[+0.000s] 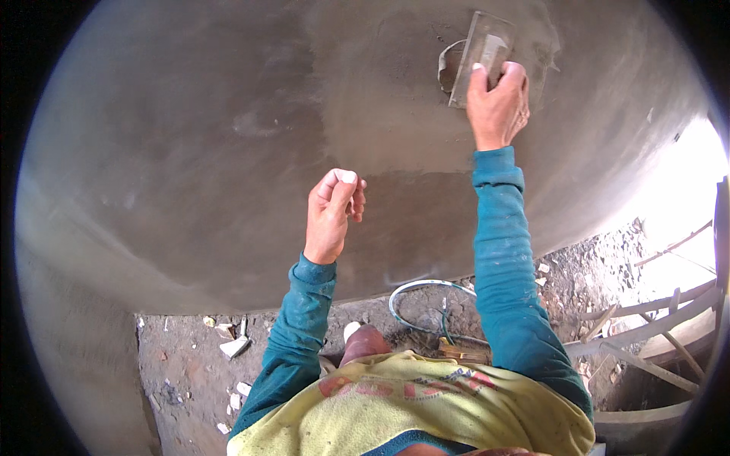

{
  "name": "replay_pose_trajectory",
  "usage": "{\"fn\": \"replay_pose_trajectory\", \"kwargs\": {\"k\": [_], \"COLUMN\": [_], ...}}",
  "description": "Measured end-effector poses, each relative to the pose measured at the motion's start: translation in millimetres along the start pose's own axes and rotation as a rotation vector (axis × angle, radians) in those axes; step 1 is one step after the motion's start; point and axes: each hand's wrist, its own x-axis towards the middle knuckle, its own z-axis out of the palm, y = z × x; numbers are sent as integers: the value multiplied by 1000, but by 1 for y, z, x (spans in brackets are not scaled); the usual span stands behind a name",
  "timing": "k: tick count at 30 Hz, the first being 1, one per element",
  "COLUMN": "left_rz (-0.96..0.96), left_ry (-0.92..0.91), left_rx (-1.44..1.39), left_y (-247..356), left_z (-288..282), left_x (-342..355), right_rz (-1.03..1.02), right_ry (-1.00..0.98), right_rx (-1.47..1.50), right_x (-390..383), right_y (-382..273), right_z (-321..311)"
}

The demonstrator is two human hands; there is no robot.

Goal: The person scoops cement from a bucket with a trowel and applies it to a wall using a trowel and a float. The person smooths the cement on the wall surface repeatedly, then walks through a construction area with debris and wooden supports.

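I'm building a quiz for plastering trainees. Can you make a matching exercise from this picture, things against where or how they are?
Things:
1. flat metal plastering trowel
2. left hand
3. right hand
4. pale coiled hose

States:
A. lying on the dirt ground
B. loosely curled, empty
C. pressed against the grey plastered wall
D. gripping the trowel's handle

Pairs: 1-C, 2-B, 3-D, 4-A

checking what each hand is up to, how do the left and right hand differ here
The right hand is raised high and grips a plastering trowel pressed on the grey wall; the left hand hangs lower, loosely curled, holding nothing and seemingly clear of the wall. The right arm is stretched out, the left bent. Both wear teal sleeves.
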Motion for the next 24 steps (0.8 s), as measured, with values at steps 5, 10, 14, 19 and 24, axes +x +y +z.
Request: {"fn": "replay_pose_trajectory", "kwargs": {"k": [5, 10, 14, 19, 24], "left_rz": [299, 962, 1167, 1191, 1159], "left_ry": [63, 84, 12, -41, -67], "left_rx": [249, 806, 876, 722, 560], "left_y": [1, 25, 44, 50, 50], "left_z": [-8, -31, -43, -54, -67], "left_x": [32, 100, 121, 135, 142], "right_rz": [189, 429, 395, 373, 395], "right_ry": [21, 42, -119, -229, -182], "right_rx": [-60, 5, 430, 701, 710], "right_x": [10, 19, -21, -43, -37], "right_y": [64, 134, 90, 22, -1], "right_z": [3, 6, -1, 13, 31]}}
